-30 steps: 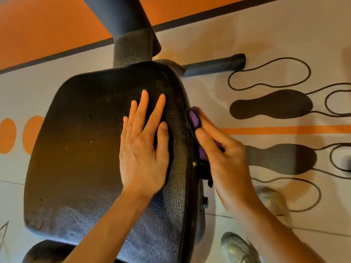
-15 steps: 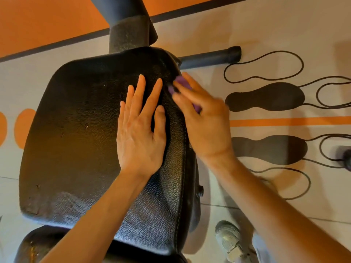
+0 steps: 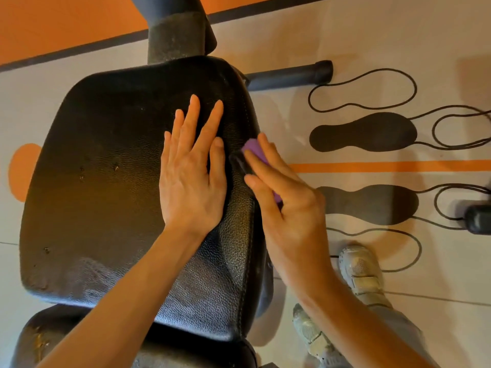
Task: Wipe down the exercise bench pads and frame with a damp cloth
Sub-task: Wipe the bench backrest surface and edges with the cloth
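A black leather bench pad [image 3: 106,187] fills the left and middle of the head view, scuffed near its lower left corner. My left hand [image 3: 192,176] lies flat on the pad's right half, fingers straight and spread. My right hand [image 3: 287,208] holds a purple cloth [image 3: 255,150] against the pad's right side edge, its fingers curled round the cloth. Most of the cloth is hidden under that hand. A dark frame post [image 3: 176,33] rises behind the pad, and a second worn pad [image 3: 53,338] shows at the bottom left.
A black frame foot bar [image 3: 289,75] lies on the floor right of the pad. The floor carries painted footprints [image 3: 364,131] and an orange stripe [image 3: 393,166]. My grey shoes [image 3: 361,274] stand at the lower right. A small black object [image 3: 478,217] sits at the right edge.
My right hand slid the cloth forward along the pad's right edge, then back toward me to about the middle of the edge. My left hand stayed flat on the pad.
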